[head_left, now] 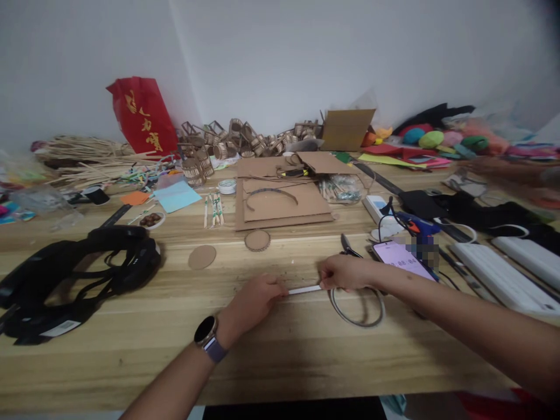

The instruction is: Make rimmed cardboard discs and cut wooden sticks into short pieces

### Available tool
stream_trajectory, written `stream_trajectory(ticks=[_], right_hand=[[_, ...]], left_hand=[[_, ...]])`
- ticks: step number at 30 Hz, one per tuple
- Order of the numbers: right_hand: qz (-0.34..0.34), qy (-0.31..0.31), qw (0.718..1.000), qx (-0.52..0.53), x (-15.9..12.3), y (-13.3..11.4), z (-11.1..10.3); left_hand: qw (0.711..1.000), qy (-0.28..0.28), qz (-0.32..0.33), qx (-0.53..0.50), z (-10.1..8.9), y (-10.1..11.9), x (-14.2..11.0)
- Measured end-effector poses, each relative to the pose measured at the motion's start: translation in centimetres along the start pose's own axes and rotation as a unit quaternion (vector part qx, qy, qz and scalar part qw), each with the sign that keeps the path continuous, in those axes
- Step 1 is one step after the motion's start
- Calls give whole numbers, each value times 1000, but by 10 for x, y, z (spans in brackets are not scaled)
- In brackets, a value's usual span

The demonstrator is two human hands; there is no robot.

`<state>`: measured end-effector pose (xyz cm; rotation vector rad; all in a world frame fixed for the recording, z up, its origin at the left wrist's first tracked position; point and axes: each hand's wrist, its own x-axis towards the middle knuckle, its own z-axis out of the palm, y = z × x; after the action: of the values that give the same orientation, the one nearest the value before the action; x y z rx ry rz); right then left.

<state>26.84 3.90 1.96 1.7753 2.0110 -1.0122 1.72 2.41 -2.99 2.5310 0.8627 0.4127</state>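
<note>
A narrow white strip (305,289) is stretched level between my two hands, just over the wooden table. My left hand (257,300), with a watch on its wrist, pinches the strip's left end. The other end is pinched by my right hand (343,272), fingers closed. A thin grey hoop (359,324) lies under my right hand and forearm, which hide its top; whether it joins the strip I cannot tell. Scissors (349,245) lie just beyond my right hand. Farther off are a plain cardboard disc (202,256) and one with an edged rim (257,240).
Black headgear (79,280) lies at the left. A phone (405,261), a blue glue gun (413,224) and white power strips (503,277) crowd the right. Cardboard sheets (284,219) lie ahead, with small woven stools (223,150) behind. Another person's hand (499,169) is at far right.
</note>
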Motion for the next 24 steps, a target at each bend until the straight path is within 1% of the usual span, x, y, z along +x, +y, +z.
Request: stream_trajectory(ticks=[6,16,20,24], right_hand=[[12,-6,1000,-26,-2,-9,-3],[43,11,997,-56,-13,-28,-3],[34,-6,999,-36,-9,-31,-1],[31,-35,999,-10,1,-31,2]], left_hand=[[999,-2,15,30,2,-3,-1],[993,-11,42,109,6,-2,-1],[988,-25,41,145,-1,-3,-4],[984,-26,19,173,-10,-2,-6]])
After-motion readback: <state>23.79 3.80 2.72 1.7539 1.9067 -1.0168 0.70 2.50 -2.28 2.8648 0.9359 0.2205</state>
